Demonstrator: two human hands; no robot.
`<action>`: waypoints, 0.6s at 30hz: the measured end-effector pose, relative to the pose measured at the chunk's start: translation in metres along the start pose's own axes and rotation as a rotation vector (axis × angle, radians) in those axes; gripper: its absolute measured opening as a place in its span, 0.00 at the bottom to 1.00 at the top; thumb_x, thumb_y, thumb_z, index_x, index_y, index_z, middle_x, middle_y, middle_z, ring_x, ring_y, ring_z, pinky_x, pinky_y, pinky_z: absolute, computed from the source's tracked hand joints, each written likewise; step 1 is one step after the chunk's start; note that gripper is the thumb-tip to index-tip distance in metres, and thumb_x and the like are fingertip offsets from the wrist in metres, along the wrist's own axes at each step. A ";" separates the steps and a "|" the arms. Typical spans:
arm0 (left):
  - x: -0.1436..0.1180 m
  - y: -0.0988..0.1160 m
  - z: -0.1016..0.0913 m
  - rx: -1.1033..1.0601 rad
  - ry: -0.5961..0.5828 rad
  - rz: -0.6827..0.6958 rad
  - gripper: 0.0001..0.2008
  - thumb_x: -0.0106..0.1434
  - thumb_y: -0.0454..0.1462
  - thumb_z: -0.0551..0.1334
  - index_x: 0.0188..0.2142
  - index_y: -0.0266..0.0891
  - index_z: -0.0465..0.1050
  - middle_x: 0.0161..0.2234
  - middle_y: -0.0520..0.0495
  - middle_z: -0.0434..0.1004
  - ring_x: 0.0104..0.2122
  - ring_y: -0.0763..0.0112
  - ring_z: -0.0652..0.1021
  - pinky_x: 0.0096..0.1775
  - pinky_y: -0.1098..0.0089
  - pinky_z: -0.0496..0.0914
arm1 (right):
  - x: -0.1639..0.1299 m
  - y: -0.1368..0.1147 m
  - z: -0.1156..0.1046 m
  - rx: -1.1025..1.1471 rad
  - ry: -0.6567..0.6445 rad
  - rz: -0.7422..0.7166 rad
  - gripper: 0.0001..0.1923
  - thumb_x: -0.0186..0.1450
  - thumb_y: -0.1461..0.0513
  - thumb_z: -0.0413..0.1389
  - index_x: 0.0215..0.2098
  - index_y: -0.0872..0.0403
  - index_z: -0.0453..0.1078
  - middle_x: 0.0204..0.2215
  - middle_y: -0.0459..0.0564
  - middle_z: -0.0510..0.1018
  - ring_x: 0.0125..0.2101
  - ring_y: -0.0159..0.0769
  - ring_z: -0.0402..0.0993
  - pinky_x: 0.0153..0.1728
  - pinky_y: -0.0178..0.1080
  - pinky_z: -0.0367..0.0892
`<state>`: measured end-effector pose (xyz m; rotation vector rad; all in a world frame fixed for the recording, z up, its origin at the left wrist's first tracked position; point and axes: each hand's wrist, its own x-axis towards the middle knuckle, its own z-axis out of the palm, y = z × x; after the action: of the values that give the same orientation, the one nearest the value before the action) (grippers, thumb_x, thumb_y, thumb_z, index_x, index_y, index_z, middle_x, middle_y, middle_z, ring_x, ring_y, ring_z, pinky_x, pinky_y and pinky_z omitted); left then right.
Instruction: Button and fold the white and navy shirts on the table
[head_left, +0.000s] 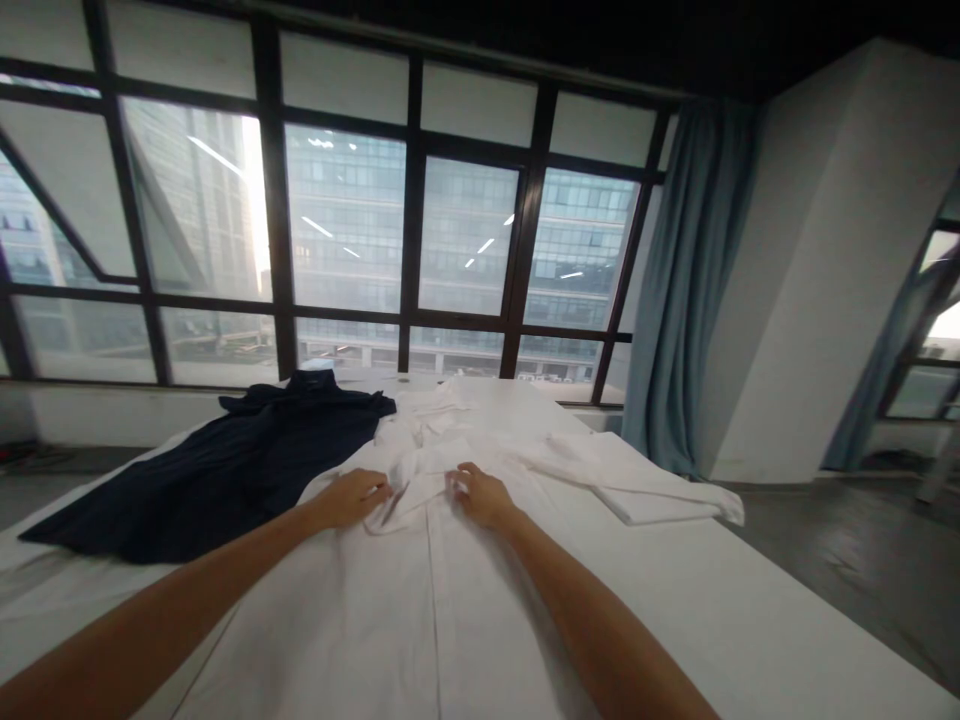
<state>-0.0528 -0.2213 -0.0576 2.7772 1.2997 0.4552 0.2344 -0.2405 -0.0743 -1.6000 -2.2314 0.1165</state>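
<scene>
A white button-front shirt (375, 610) lies spread on the table, its body towards me and its collar pointing away. At the left side of the collar, my left hand (356, 498) has its fingers curled in and closed on the fabric. My right hand (484, 496) is on the other side of the collar, fingers bent and pinching the cloth near the top of the front placket. Some fingertips are hidden by folds. One sleeve (637, 480) stretches out to the right across the table.
A dark navy garment (247, 465) lies on the left of the white table (750, 610). Behind the table stand dark-framed windows (345, 220), with one pane tilted at the left. A blue curtain (679, 300) hangs beside a pale pillar (802, 260) at the right.
</scene>
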 end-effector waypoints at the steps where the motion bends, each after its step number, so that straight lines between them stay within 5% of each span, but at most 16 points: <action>1: 0.006 -0.007 -0.002 0.053 0.036 -0.028 0.16 0.67 0.40 0.48 0.36 0.42 0.73 0.38 0.47 0.77 0.41 0.65 0.75 0.45 0.68 0.65 | 0.000 -0.002 0.002 -0.070 0.004 -0.032 0.19 0.64 0.62 0.51 0.53 0.47 0.69 0.58 0.49 0.66 0.50 0.39 0.68 0.48 0.39 0.63; 7: 0.029 -0.057 -0.010 0.273 0.035 -0.336 0.18 0.63 0.40 0.55 0.50 0.37 0.70 0.51 0.39 0.72 0.50 0.55 0.72 0.46 0.61 0.66 | 0.004 -0.008 0.000 -0.168 0.086 -0.043 0.11 0.65 0.66 0.48 0.39 0.55 0.72 0.45 0.54 0.75 0.50 0.39 0.66 0.51 0.38 0.56; 13: 0.031 -0.080 -0.016 0.162 0.018 -0.488 0.15 0.64 0.39 0.51 0.41 0.37 0.74 0.44 0.38 0.77 0.44 0.57 0.76 0.43 0.64 0.68 | -0.011 -0.020 -0.057 -0.187 0.055 -0.014 0.14 0.67 0.64 0.46 0.45 0.56 0.70 0.35 0.55 0.79 0.37 0.39 0.73 0.42 0.39 0.61; 15: 0.031 -0.087 -0.022 0.152 0.057 -0.537 0.15 0.64 0.38 0.51 0.42 0.36 0.74 0.44 0.37 0.77 0.44 0.57 0.76 0.43 0.64 0.68 | -0.022 -0.026 -0.080 -0.120 -0.179 -0.027 0.12 0.64 0.61 0.52 0.43 0.54 0.73 0.35 0.53 0.79 0.36 0.39 0.74 0.37 0.37 0.62; 18: 0.027 -0.100 -0.027 0.127 0.081 -0.589 0.13 0.62 0.38 0.53 0.39 0.35 0.74 0.40 0.37 0.78 0.43 0.57 0.76 0.43 0.64 0.67 | -0.035 -0.031 -0.100 0.154 -0.744 0.008 0.16 0.58 0.54 0.59 0.42 0.53 0.75 0.33 0.49 0.80 0.32 0.35 0.76 0.33 0.34 0.65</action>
<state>-0.1182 -0.1387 -0.0411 2.3041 2.1169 0.4535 0.2517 -0.2997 0.0172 -1.6505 -2.6402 1.0050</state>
